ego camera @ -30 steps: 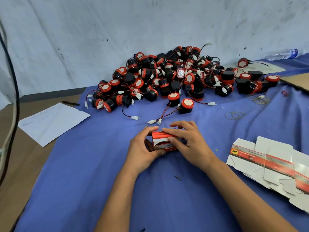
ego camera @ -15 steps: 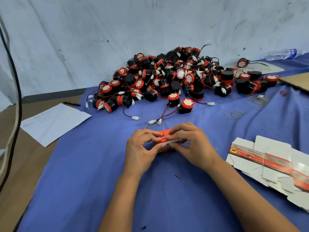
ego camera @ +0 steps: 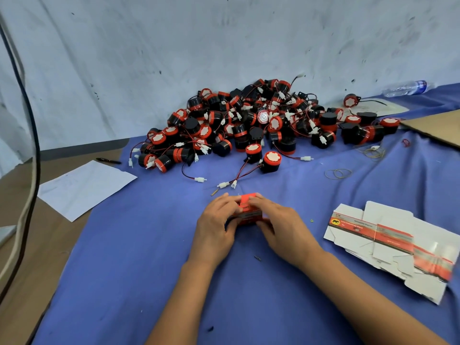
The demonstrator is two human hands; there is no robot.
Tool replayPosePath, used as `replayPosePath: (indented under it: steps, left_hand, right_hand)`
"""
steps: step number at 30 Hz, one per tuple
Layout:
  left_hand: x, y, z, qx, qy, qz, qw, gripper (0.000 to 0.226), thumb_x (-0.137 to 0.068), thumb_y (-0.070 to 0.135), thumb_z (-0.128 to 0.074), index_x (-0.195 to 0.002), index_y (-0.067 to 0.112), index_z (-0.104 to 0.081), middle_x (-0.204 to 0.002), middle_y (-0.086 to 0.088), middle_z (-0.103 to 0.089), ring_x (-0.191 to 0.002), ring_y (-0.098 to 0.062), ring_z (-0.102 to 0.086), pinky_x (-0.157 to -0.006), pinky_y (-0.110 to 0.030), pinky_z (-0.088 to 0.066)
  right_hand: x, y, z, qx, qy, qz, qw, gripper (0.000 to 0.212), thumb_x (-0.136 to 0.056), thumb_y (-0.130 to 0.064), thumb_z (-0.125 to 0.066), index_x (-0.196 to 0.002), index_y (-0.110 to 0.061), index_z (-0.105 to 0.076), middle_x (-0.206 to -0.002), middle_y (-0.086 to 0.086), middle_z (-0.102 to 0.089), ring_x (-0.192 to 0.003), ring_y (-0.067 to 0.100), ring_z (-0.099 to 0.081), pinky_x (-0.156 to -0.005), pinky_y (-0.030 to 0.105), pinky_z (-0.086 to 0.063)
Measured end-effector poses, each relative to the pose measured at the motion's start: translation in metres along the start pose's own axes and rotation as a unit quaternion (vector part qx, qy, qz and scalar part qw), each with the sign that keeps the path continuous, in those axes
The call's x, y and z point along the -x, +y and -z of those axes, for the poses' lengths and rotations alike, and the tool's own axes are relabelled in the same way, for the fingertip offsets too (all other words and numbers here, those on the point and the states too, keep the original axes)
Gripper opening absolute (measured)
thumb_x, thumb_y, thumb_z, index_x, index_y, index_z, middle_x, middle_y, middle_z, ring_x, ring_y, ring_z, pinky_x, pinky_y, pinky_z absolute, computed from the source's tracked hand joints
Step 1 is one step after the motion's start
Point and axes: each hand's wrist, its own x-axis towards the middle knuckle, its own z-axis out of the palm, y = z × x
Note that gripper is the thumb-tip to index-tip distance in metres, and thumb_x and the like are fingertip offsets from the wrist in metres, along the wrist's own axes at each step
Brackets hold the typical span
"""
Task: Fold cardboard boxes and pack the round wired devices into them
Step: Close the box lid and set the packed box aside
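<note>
Blue cloth (ego camera: 139, 282) covers the work surface under both forearms. On it, the left hand (ego camera: 216, 225) and the right hand (ego camera: 281, 227) close in from either side on a small red box (ego camera: 249, 213), which sits between them on the cloth. The fingers of each hand curl over the top of the box and meet near its middle, while the thumbs grip the near side; the box's flaps are mostly hidden under the fingers, so how far it is folded cannot be told.

To the right of the right hand, well apart from it, lies a fanned stack of flat box blanks (ego camera: 388, 242), white card with red printed bands, overlapping one another.

Beyond the hands, two loose round devices (ego camera: 271, 161) with red caps stand on the cloth, their red and black wires trailing toward the fingers and ending in white plugs. Right of them lie some rubber bands (ego camera: 338, 173).

Further off, a big pile of round wired devices (ego camera: 251, 123), black bodies with red rims, is heaped against the pale wall.

Off to the left of the left hand, a sheet of white paper (ego camera: 82, 188) lies half on brown board, with a pen (ego camera: 108, 160) beyond it. Far right at the back lie a plastic bottle (ego camera: 405, 87) on its side and a piece of brown cardboard (ego camera: 435, 127).
</note>
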Motion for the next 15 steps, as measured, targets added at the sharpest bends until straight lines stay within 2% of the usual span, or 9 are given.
replayPosePath:
  steps: [1,2,5,7,9,11,12,13,15]
  left_hand:
    - [0.000,0.000,0.000,-0.004,-0.008,0.007,1.000,0.019,-0.089,-0.003,-0.071,-0.101,0.012,-0.072,-0.130,0.006,-0.069,-0.132,-0.023,-0.058,-0.112,-0.037,-0.046]
    - [0.001,0.000,0.000,-0.004,-0.009,0.013,1.000,0.021,-0.089,-0.002,-0.071,-0.104,0.013,-0.073,-0.131,0.007,-0.068,-0.133,-0.021,-0.056,-0.110,-0.035,-0.047]
    - [-0.001,0.000,0.001,0.013,-0.011,0.023,1.000,0.021,-0.087,0.001,-0.075,-0.101,0.017,-0.073,-0.132,0.007,-0.066,-0.128,-0.016,-0.055,-0.105,-0.035,-0.048]
    - [-0.002,-0.002,0.000,0.021,-0.031,0.044,0.998,0.018,-0.088,0.006,-0.076,-0.099,0.019,-0.070,-0.141,0.005,-0.061,-0.133,-0.014,-0.051,-0.108,-0.033,-0.045]
    - [-0.003,-0.003,0.000,0.044,-0.047,0.088,0.994,0.019,-0.089,0.009,-0.077,-0.097,0.024,-0.068,-0.146,0.009,-0.055,-0.132,-0.003,-0.048,-0.107,-0.026,-0.042]
    - [-0.004,-0.003,0.000,0.070,-0.038,0.110,0.991,0.030,-0.086,0.007,-0.079,-0.093,0.033,-0.067,-0.135,0.022,-0.055,-0.120,0.012,-0.049,-0.101,-0.013,-0.040]
    - [-0.005,-0.001,0.001,0.081,-0.034,0.116,0.989,0.032,-0.085,0.005,-0.080,-0.092,0.034,-0.067,-0.129,0.025,-0.055,-0.117,0.014,-0.051,-0.098,-0.010,-0.040]
    - [-0.005,0.001,0.002,0.094,-0.032,0.126,0.987,0.032,-0.084,0.004,-0.081,-0.089,0.034,-0.069,-0.126,0.025,-0.057,-0.116,0.012,-0.053,-0.098,-0.011,-0.042]
    - [-0.009,0.009,0.004,0.122,-0.023,0.159,0.979,0.030,-0.085,0.002,-0.081,-0.087,0.032,-0.073,-0.120,0.017,-0.064,-0.113,0.000,-0.060,-0.099,-0.025,-0.049]
  right_hand:
    - [0.000,-0.001,0.001,-0.008,0.008,-0.010,1.000,0.055,-0.088,0.003,-0.067,-0.135,-0.023,-0.056,-0.130,-0.006,-0.067,-0.108,0.014,-0.065,-0.085,0.022,-0.050]
    - [0.001,-0.001,0.001,-0.005,0.014,-0.010,1.000,0.050,-0.087,0.004,-0.068,-0.131,-0.019,-0.058,-0.128,-0.003,-0.069,-0.103,0.015,-0.065,-0.083,0.022,-0.050]
    - [0.001,-0.002,-0.001,0.030,0.018,-0.010,0.999,0.026,-0.090,0.005,-0.063,-0.112,-0.007,-0.070,-0.135,0.005,-0.067,-0.112,0.028,-0.068,-0.085,0.038,-0.058]
    - [0.001,-0.005,-0.002,0.055,0.007,-0.019,0.998,0.017,-0.092,0.003,-0.061,-0.105,-0.005,-0.069,-0.136,0.007,-0.066,-0.115,0.032,-0.066,-0.086,0.043,-0.057]
    - [-0.001,-0.008,-0.003,0.078,-0.005,-0.035,0.996,0.012,-0.093,-0.001,-0.061,-0.104,-0.005,-0.067,-0.131,0.007,-0.067,-0.115,0.032,-0.063,-0.086,0.045,-0.055]
    - [-0.006,-0.013,-0.004,0.094,-0.021,-0.062,0.993,0.016,-0.094,-0.008,-0.062,-0.110,-0.007,-0.062,-0.125,0.004,-0.067,-0.115,0.029,-0.059,-0.086,0.042,-0.053]
    - [-0.008,-0.017,-0.004,0.102,-0.029,-0.072,0.992,0.018,-0.094,-0.011,-0.063,-0.112,-0.010,-0.059,-0.122,0.002,-0.066,-0.113,0.027,-0.057,-0.084,0.040,-0.051]
    - [-0.011,-0.020,-0.004,0.108,-0.038,-0.078,0.990,0.020,-0.092,-0.012,-0.063,-0.111,-0.012,-0.056,-0.119,0.000,-0.064,-0.111,0.025,-0.055,-0.081,0.039,-0.050]
    - [-0.013,-0.027,0.002,0.115,-0.054,-0.076,0.989,0.025,-0.087,-0.008,-0.063,-0.110,-0.014,-0.051,-0.117,-0.001,-0.062,-0.110,0.024,-0.052,-0.076,0.040,-0.050]
